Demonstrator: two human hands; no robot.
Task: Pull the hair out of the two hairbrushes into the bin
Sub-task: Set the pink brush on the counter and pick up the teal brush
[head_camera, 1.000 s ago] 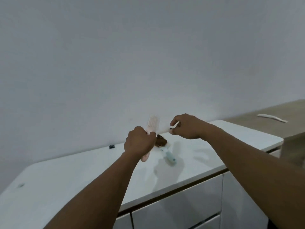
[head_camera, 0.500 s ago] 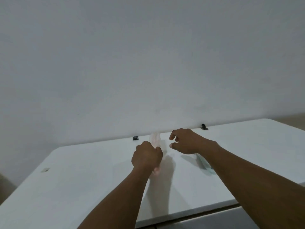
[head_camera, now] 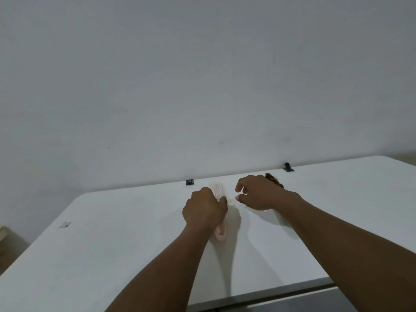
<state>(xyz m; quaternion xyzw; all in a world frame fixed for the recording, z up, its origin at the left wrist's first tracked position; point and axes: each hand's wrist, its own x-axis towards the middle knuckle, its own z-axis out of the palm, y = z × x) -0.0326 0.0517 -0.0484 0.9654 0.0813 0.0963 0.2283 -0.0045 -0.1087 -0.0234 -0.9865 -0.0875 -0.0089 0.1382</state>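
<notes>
My left hand (head_camera: 203,209) is closed around the handle of a pale pink hairbrush (head_camera: 216,189), held upright over the white counter (head_camera: 112,255). Its bristle head shows above my fist and the handle's end pokes out below. My right hand (head_camera: 258,192) hovers just right of the brush head, thumb and forefinger apart, holding nothing that I can see. Behind my right hand a tuft of brown hair (head_camera: 273,179) lies on the counter; the second brush it belongs to is hidden by my hand and forearm. No bin is in view.
Two small black clips (head_camera: 189,181) (head_camera: 287,167) sit along the counter's back edge against the plain wall. A small mark (head_camera: 64,224) is on the counter at the left. Cabinet fronts (head_camera: 315,300) show below the front edge.
The view has swung left and down, so the counter fills more of the frame. My right hand let go of the brush head and its fingers opened. The left hand kept its grip.
</notes>
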